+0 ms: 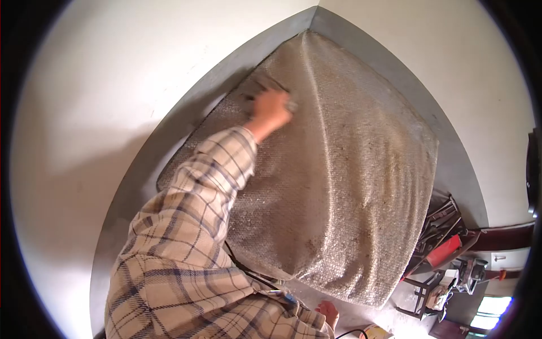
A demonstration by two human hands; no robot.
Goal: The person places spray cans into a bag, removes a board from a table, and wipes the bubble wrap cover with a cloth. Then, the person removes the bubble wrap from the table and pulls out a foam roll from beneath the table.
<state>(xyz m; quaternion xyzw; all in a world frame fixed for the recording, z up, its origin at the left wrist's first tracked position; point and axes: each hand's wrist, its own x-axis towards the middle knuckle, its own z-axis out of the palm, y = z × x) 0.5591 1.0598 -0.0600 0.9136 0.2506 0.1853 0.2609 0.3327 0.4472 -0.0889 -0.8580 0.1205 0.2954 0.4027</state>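
A large sheet of bubble wrap [361, 186], dusty and creased, covers a broad surface in the corner of the room. My left hand [272, 110], at the end of a plaid sleeve, is over its upper left part and smeared by motion. The fingers look closed round something with a greyish end and a dark strip beside it; its kind does not show. Low in the view is my right hand [327, 313], partly hidden by the sleeve, its fingers too small to read. A slim blue-tipped item [289, 297] shows against the shirt.
White walls with a grey lower band [395, 68] meet behind the wrap. At the right are dark metal frames, a red piece [444, 251], a dark stool [420, 296] and a bright window [492, 312]. A yellowish container [377, 332] and a black cable [353, 331] lie at the bottom.
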